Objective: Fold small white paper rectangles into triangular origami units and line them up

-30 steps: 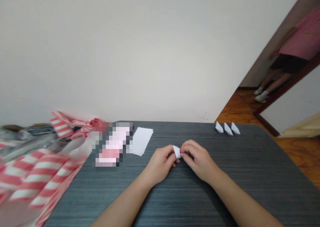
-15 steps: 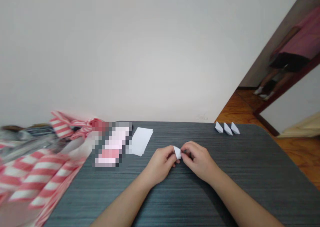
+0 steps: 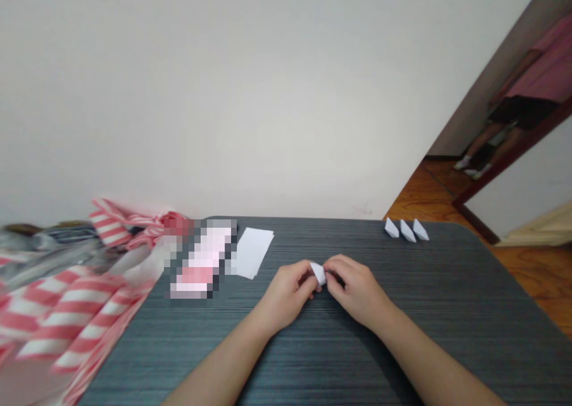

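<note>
A small folded piece of white paper [image 3: 319, 272] is held between my two hands, just over the dark table [image 3: 286, 358]. My left hand [image 3: 288, 294] pinches its left side between thumb and fingers. On the other side, my right hand [image 3: 354, 287] has its thumb and index finger closed on the paper's right edge. The fingertips hide part of the folds. Left of my hands lies a short stack of white paper sheets [image 3: 254, 252]. Three folded white paper pieces [image 3: 407, 231], pointed in shape, sit in a row at the back right of the table.
A blurred-out flat object with a pink and white face [image 3: 203, 260] lies left of the sheets. Red-and-white striped cloth [image 3: 75, 316] is heaped beyond the table's left edge. A wall [image 3: 286, 96] rises behind the table. A person in a pink top [image 3: 543, 72] stands at the far right.
The folded paper and my right hand have shifted very slightly to the right. My left hand keeps its grip in almost the same place.
</note>
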`<state>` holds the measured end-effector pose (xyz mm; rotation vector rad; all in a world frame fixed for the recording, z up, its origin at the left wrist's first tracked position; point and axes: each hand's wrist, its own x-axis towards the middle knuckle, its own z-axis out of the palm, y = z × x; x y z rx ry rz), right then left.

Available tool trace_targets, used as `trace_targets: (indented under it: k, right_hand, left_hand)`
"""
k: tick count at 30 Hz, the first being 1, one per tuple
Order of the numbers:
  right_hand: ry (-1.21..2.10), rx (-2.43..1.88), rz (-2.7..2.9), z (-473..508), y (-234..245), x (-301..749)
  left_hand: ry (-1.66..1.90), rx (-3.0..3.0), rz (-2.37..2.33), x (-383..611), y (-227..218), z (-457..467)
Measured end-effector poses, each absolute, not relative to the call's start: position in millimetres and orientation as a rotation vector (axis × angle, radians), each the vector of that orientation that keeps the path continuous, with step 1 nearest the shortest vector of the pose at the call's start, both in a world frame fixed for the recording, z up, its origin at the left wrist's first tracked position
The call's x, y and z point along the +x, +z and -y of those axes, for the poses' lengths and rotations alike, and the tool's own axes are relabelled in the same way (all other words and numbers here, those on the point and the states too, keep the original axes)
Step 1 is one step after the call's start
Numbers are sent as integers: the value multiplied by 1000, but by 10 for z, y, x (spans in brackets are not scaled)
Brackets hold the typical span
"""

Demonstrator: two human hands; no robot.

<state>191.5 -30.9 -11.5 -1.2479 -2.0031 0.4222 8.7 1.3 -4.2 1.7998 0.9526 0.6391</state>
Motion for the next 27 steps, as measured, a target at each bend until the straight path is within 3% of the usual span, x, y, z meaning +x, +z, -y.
trace_targets:
  k: [27]
  right_hand:
    - [394, -1211, 2006, 316, -131, 1932]
  left_hand:
    - [663, 1700, -946, 97, -56, -28]
